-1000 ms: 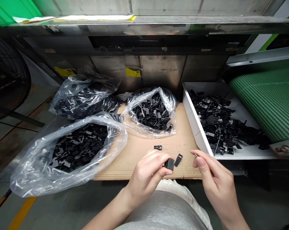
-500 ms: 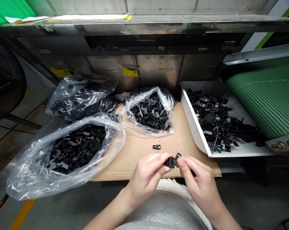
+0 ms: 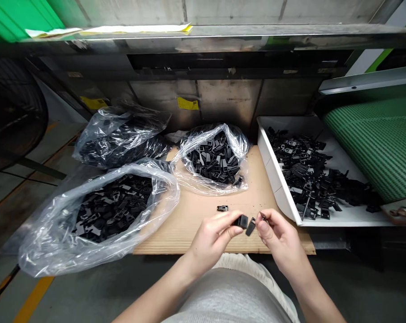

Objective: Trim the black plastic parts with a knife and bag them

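Observation:
Between thumb and fingers, my left hand (image 3: 213,235) pinches a small black plastic housing (image 3: 242,221). Just right of it, between the hands, is a flat black clip-like piece (image 3: 250,227); whether it touches the housing or lies on the board I cannot tell. My right hand (image 3: 279,235) is closed in a pinch, with a small dark bit (image 3: 264,218) showing at the fingertips, too small to name. Another small black plastic part (image 3: 222,208) lies on the cardboard (image 3: 196,224) beyond my left hand.
Clear bags of black parts stand open at left (image 3: 98,264) and at the back middle (image 3: 211,190). A third, heaped bag (image 3: 118,139) sits behind. At right, a white tray (image 3: 280,193) of black parts adjoins a green conveyor belt (image 3: 377,134). A metal shelf (image 3: 223,42) crosses above.
My right hand has drawn slightly away to the right from the housing. The clip-like piece, earlier tilted up at my right fingertips, now hangs or lies lower between the hands. The view has shifted slightly.

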`<state>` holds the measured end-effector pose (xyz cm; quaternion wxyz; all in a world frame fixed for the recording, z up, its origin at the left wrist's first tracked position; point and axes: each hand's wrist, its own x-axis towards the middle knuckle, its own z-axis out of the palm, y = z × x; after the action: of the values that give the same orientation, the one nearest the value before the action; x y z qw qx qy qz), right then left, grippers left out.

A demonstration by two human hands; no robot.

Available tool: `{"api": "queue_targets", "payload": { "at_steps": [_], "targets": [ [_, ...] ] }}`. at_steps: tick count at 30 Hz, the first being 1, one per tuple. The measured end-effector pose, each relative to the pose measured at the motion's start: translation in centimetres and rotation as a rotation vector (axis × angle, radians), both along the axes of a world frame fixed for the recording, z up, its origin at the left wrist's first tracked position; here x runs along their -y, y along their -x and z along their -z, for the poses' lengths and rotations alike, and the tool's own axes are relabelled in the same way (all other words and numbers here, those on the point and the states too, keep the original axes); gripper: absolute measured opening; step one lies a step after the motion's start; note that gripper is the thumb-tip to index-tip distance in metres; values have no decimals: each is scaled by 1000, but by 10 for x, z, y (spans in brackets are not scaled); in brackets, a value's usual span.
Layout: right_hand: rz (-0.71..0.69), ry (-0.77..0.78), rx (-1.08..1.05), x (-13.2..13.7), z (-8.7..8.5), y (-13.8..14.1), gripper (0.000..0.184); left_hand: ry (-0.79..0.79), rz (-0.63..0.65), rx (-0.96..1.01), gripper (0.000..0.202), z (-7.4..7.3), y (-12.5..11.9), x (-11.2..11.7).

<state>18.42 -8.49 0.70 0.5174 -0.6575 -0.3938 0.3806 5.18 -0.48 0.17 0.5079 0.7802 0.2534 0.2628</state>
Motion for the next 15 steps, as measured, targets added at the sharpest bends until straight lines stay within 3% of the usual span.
{"api": "queue_targets", "payload": {
  "at_steps": [6, 8, 12, 15],
  "targets": [
    [-59, 51, -219, -15, 13, -7, 27, 113, 148, 16, 25, -4, 4, 5],
    [-51, 73, -280, -16, 19, -11, 27, 105, 126, 11, 25, -4, 7, -2],
    [-33, 80, -473, -14, 29, -15, 22, -53, -268, -58, 23, 5, 2, -44],
    [-28, 73, -636, -10, 34, -13, 25, -81, -440, -93, 27, 10, -6, -86]
  ]
}}
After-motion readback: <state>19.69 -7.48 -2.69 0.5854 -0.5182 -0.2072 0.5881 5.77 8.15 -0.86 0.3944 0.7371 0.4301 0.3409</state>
